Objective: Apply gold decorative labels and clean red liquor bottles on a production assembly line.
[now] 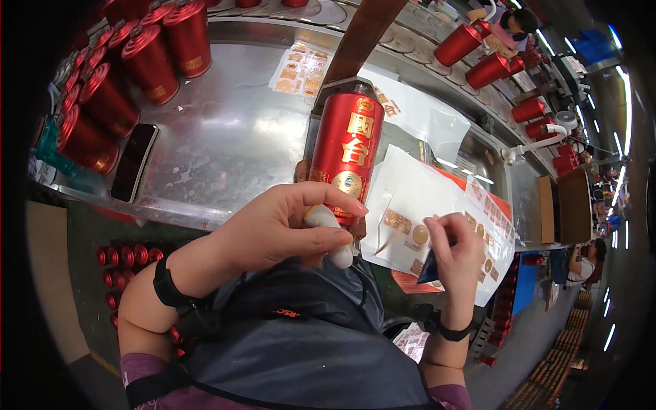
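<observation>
A red bottle [345, 147] with gold labels lies on a dark holder on the metal bench, its base toward me. My left hand [287, 229] rests against the bottle's lower end, white covers on two fingertips, gripping nothing. My right hand [454, 249] pinches a small dark blue piece just right of the bottle, over white sheets [417, 198] of gold stickers. Black bands sit on both wrists.
Many red bottles [147, 61] stand grouped at the bench's left end. A black phone [133, 162] lies near them. More sticker sheets [301, 68] lie farther back. Red bottles [478, 58] ride a conveyor at the upper right. Other people work beyond it.
</observation>
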{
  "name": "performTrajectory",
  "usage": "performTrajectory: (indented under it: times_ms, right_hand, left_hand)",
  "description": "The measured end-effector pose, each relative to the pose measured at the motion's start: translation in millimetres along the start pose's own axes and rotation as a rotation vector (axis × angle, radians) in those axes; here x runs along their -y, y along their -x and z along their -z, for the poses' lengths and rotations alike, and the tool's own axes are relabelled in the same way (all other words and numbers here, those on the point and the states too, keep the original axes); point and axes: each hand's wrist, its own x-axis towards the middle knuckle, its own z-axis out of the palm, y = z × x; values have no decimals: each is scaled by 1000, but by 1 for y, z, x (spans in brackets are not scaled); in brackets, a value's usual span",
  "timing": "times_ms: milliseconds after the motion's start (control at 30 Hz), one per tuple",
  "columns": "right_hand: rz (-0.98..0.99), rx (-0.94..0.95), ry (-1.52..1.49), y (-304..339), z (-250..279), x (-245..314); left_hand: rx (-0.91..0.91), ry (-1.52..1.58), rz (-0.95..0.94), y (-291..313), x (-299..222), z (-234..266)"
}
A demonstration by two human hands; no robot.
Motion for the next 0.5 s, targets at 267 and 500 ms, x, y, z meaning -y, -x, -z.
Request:
performTrajectory:
  times_ms: [267, 500]
  right_hand:
    - [254, 517, -620, 22, -21, 37]
    - [7, 823, -863, 13, -51, 40]
  left_hand:
    - [57, 58, 27, -9, 10, -6]
    - [-57, 89, 17, 3, 16, 5]
